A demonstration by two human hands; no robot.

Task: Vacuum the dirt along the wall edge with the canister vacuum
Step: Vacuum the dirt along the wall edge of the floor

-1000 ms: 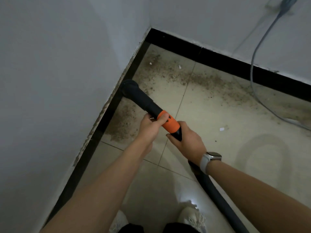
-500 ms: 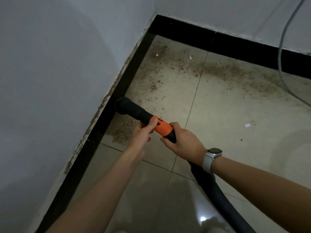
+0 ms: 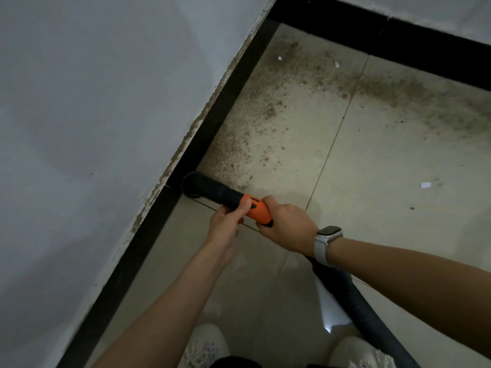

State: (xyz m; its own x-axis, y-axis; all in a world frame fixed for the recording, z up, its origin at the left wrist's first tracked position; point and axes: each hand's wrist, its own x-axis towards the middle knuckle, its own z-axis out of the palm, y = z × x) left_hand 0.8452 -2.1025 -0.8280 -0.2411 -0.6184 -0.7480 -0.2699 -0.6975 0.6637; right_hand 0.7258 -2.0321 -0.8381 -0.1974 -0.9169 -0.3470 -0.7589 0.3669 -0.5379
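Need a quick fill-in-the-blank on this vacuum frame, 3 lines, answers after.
1. The vacuum nozzle sits against the black ____ at the foot of the wall.
2. Both hands hold the ____-coloured grip of the hose.
3. The watch is on the ____ wrist.
Answers: baseboard; orange; right

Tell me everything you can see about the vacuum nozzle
The vacuum nozzle is a black tube with a round mouth, joined to an orange collar and a dark hose. It lies tilted, mouth against the black baseboard, beside the dirt. The left hand and right hand grip the collar.
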